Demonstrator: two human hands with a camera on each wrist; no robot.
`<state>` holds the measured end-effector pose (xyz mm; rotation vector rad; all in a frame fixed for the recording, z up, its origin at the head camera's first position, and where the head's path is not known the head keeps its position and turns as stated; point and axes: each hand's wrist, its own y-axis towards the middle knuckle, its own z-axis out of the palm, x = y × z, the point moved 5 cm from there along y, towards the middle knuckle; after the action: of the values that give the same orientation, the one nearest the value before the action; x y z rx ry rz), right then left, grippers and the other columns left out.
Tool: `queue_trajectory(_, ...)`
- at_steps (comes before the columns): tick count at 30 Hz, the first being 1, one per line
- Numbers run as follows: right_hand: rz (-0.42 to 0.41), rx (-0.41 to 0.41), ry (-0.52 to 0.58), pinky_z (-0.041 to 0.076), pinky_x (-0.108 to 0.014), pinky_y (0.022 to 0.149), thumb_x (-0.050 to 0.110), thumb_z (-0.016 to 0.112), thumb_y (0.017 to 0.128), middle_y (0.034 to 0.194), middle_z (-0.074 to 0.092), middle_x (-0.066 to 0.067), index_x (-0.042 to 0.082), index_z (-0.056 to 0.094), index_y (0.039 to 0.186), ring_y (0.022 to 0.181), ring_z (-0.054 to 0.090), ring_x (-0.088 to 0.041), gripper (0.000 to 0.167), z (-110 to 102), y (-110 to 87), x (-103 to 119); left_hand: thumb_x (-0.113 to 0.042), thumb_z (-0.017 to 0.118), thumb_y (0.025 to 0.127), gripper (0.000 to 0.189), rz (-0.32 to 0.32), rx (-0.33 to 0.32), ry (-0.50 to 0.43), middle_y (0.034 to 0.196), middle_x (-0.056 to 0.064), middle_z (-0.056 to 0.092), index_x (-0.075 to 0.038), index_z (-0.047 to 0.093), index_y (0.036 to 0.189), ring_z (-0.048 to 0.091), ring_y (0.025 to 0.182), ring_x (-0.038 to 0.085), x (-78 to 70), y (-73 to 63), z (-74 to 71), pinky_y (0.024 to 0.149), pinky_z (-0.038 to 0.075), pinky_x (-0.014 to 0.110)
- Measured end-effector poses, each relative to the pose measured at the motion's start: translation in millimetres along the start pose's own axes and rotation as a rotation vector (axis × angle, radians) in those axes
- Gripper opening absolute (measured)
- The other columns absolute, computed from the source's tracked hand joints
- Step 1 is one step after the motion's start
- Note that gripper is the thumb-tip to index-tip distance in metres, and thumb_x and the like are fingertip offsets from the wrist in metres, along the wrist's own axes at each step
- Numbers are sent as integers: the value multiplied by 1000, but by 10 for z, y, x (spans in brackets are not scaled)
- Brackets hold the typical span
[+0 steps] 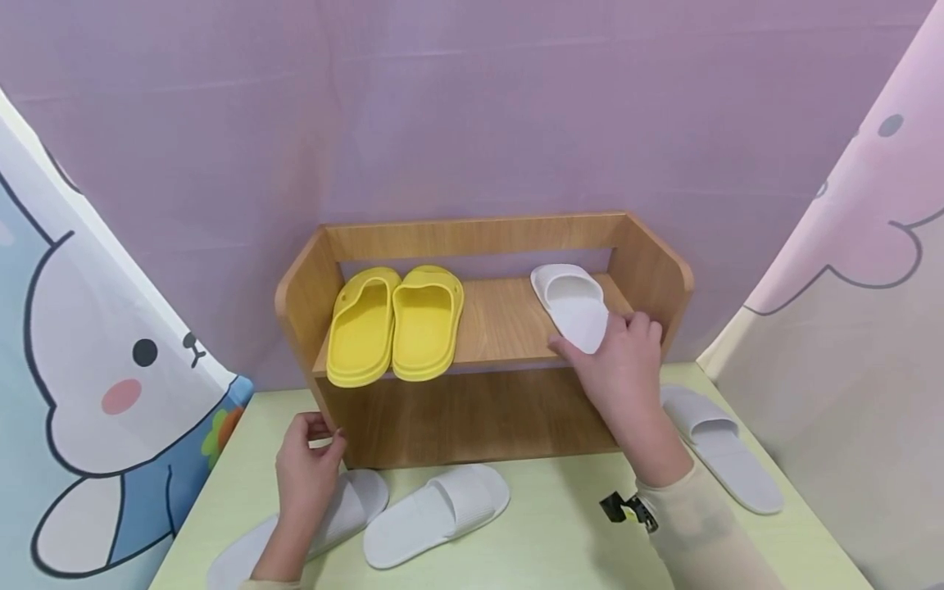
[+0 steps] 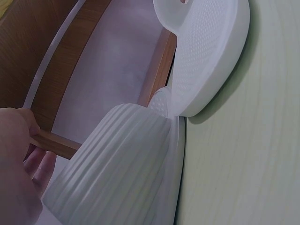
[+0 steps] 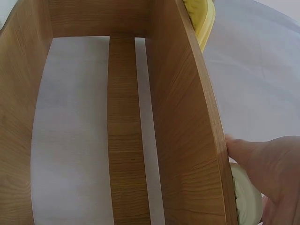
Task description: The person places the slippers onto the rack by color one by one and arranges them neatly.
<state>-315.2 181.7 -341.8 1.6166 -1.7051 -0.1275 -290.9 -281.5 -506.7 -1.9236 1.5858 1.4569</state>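
Note:
A two-tier wooden shoe rack [image 1: 509, 324] stands against the back. My left hand [image 1: 308, 463] grips the front edge of its left side panel, low down; the left wrist view shows thumb and fingers [image 2: 44, 168] on either side of the wood. On the right of the upper shelf lies a white slipper [image 1: 571, 299], toe towards the back. My right hand [image 1: 623, 369] holds this slipper by its heel end, thumb on the left side and fingers on the right. In the right wrist view the slipper's heel [image 3: 248, 197] shows at the shelf edge, partly behind the hand.
A pair of yellow clogs [image 1: 428, 328] sits on the upper shelf's left. Before the rack lie two white slippers, one [image 1: 354, 508] partly behind my left forearm, the other [image 1: 438, 516] beside it. Another white slipper [image 1: 726, 451] lies right of the rack. Printed curtains [image 1: 96, 369] flank the table.

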Motion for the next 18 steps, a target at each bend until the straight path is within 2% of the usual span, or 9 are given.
queue_trajectory(11,14,12,38,42,-62,103,65,89,85,135,52,-37,-14,60,141,126,42,-53,102,17,-39,-52,-5,75,99,30,-1,-1,2,114,10,70,-6,63,126,75,103,32,6,-5,2,72,56,12)
queue_trajectory(14,2,-12,61,42,-62,103,62,91,84,135,52,-36,-13,61,143,126,43,-52,99,5,-51,-69,-5,75,99,30,1,-3,1,113,10,70,-6,63,126,75,102,32,0,-7,2,72,56,11)
queue_trajectory(18,-33,-75,119,43,-60,99,55,96,82,129,54,-33,-10,65,137,122,44,-51,90,-35,-71,-100,-5,76,99,30,-2,-4,0,113,10,70,-6,63,126,75,101,30,0,-8,2,72,55,10)
